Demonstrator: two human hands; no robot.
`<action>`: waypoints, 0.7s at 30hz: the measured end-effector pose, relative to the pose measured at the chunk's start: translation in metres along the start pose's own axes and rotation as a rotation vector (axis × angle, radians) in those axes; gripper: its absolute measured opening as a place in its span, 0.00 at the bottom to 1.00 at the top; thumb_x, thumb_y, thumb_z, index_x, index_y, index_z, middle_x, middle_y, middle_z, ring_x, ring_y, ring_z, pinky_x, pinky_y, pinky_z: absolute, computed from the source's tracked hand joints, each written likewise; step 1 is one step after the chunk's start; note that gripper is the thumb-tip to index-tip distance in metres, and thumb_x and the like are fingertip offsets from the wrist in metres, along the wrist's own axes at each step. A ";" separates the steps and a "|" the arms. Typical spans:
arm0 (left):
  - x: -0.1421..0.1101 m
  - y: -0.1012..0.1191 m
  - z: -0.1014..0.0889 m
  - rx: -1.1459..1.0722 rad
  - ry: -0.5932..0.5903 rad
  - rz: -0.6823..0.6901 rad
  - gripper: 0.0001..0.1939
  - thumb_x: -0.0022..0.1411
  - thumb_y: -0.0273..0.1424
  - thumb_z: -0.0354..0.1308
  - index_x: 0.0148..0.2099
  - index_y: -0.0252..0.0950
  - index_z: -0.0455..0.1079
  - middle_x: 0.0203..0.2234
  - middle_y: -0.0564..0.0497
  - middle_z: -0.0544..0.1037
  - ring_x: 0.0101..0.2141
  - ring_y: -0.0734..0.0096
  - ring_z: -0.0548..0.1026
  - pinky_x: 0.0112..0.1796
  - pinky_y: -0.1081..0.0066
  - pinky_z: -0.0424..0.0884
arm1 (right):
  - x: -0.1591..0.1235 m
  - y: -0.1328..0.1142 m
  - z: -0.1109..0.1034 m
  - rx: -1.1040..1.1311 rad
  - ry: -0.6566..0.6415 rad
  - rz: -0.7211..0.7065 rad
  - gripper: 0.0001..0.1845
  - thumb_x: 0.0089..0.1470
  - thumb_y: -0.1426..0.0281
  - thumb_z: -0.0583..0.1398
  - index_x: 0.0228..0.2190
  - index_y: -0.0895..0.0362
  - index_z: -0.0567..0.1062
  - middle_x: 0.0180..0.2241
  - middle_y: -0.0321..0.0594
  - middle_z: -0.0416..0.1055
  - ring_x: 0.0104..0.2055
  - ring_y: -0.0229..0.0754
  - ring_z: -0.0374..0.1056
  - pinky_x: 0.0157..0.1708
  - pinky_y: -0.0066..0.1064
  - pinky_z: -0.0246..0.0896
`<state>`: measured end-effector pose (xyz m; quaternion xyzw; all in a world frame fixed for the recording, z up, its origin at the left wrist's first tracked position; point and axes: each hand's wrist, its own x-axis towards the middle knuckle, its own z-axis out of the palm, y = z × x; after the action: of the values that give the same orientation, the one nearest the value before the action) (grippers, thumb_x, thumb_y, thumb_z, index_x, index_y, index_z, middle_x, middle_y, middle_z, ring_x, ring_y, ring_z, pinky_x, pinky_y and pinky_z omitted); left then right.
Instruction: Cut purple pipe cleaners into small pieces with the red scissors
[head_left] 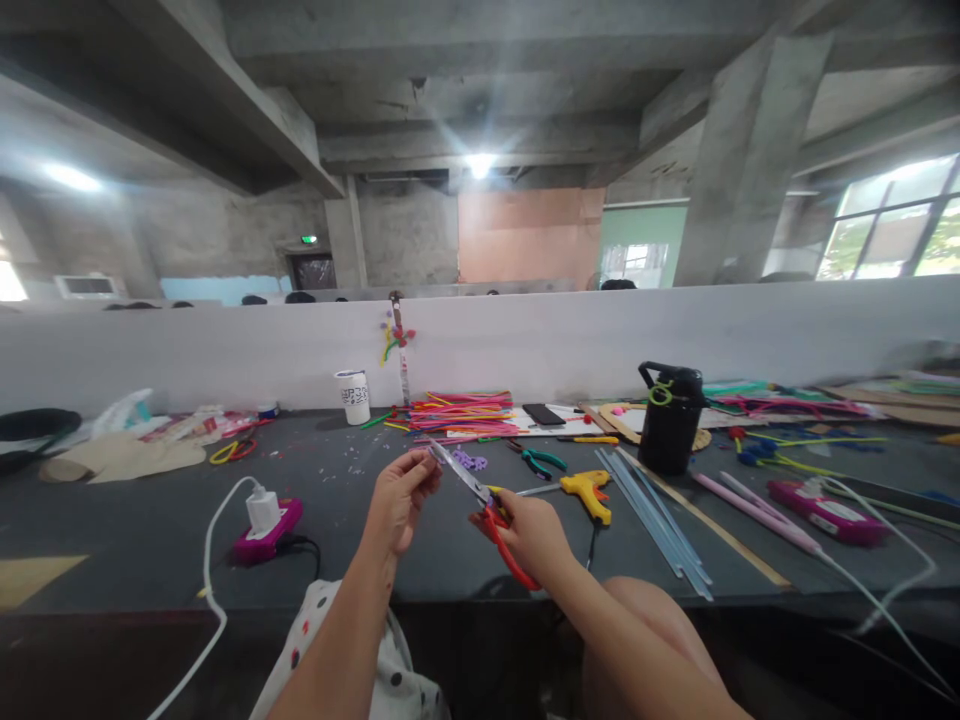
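My right hand [534, 535] is closed around the red handles of a pair of scissors [474, 487], whose blades point up and to the left. The blade tips reach the fingertips of my left hand [403, 492]. Those fingers are pinched together on something too small to make out, possibly a purple bit. Just behind the blades, a little heap of purple pieces [469, 460] lies on the dark table. To the right of the scissors are teal-handled pliers [541, 462] and a yellow glue gun [589, 492].
Colourful pipe cleaners [461, 412] lie in a pile at the back, near a white cup [352, 397] and a phone [544, 414]. Clear glue sticks [656, 525] and a black bottle [670, 420] stand or lie to the right. A magenta power strip [266, 532] with a white charger is at left.
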<state>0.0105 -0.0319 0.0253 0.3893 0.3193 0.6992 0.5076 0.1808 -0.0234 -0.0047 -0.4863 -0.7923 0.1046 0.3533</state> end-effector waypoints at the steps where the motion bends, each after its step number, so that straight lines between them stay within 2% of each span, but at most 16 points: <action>1: 0.000 0.000 0.000 0.010 -0.019 -0.011 0.08 0.40 0.30 0.64 0.26 0.31 0.71 0.18 0.54 0.72 0.20 0.81 0.67 0.24 0.80 0.63 | 0.003 -0.001 0.000 0.067 -0.008 0.008 0.18 0.45 0.55 0.54 0.20 0.57 0.67 0.17 0.37 0.66 0.22 0.40 0.63 0.20 0.26 0.44; 4: -0.002 -0.001 0.002 0.052 -0.093 -0.056 0.08 0.42 0.30 0.64 0.25 0.31 0.70 0.18 0.54 0.71 0.20 0.82 0.67 0.24 0.80 0.63 | 0.016 -0.005 0.001 0.296 -0.055 0.045 0.18 0.46 0.56 0.51 0.18 0.57 0.65 0.13 0.32 0.60 0.16 0.34 0.58 0.18 0.24 0.48; 7: -0.003 -0.005 0.004 0.116 -0.188 -0.129 0.08 0.44 0.31 0.63 0.25 0.31 0.70 0.18 0.53 0.71 0.19 0.81 0.66 0.23 0.79 0.62 | 0.027 -0.009 0.002 0.515 -0.103 0.089 0.16 0.46 0.58 0.50 0.21 0.57 0.65 0.09 0.26 0.55 0.10 0.31 0.53 0.17 0.24 0.54; 11: -0.005 -0.013 0.007 0.205 -0.306 -0.225 0.08 0.44 0.32 0.63 0.25 0.30 0.71 0.18 0.52 0.70 0.19 0.80 0.65 0.22 0.78 0.59 | 0.025 -0.009 0.003 0.725 -0.135 0.139 0.14 0.44 0.58 0.51 0.22 0.57 0.65 0.06 0.24 0.52 0.09 0.30 0.51 0.18 0.26 0.58; 15: -0.006 -0.018 0.007 0.289 -0.370 -0.278 0.08 0.43 0.32 0.63 0.25 0.30 0.72 0.17 0.52 0.70 0.19 0.79 0.65 0.23 0.76 0.59 | 0.017 -0.004 0.002 0.836 -0.131 0.182 0.12 0.42 0.60 0.54 0.21 0.57 0.65 0.06 0.23 0.53 0.09 0.29 0.50 0.18 0.26 0.59; 21: -0.007 -0.019 0.008 0.394 -0.404 -0.292 0.09 0.43 0.33 0.62 0.24 0.31 0.72 0.16 0.52 0.71 0.18 0.78 0.65 0.23 0.75 0.58 | 0.015 0.000 -0.001 0.898 -0.128 0.198 0.08 0.40 0.64 0.55 0.20 0.57 0.64 0.06 0.23 0.53 0.09 0.29 0.50 0.17 0.25 0.58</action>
<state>0.0271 -0.0329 0.0114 0.5611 0.3936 0.4523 0.5707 0.1770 -0.0105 0.0031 -0.3509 -0.6386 0.5005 0.4675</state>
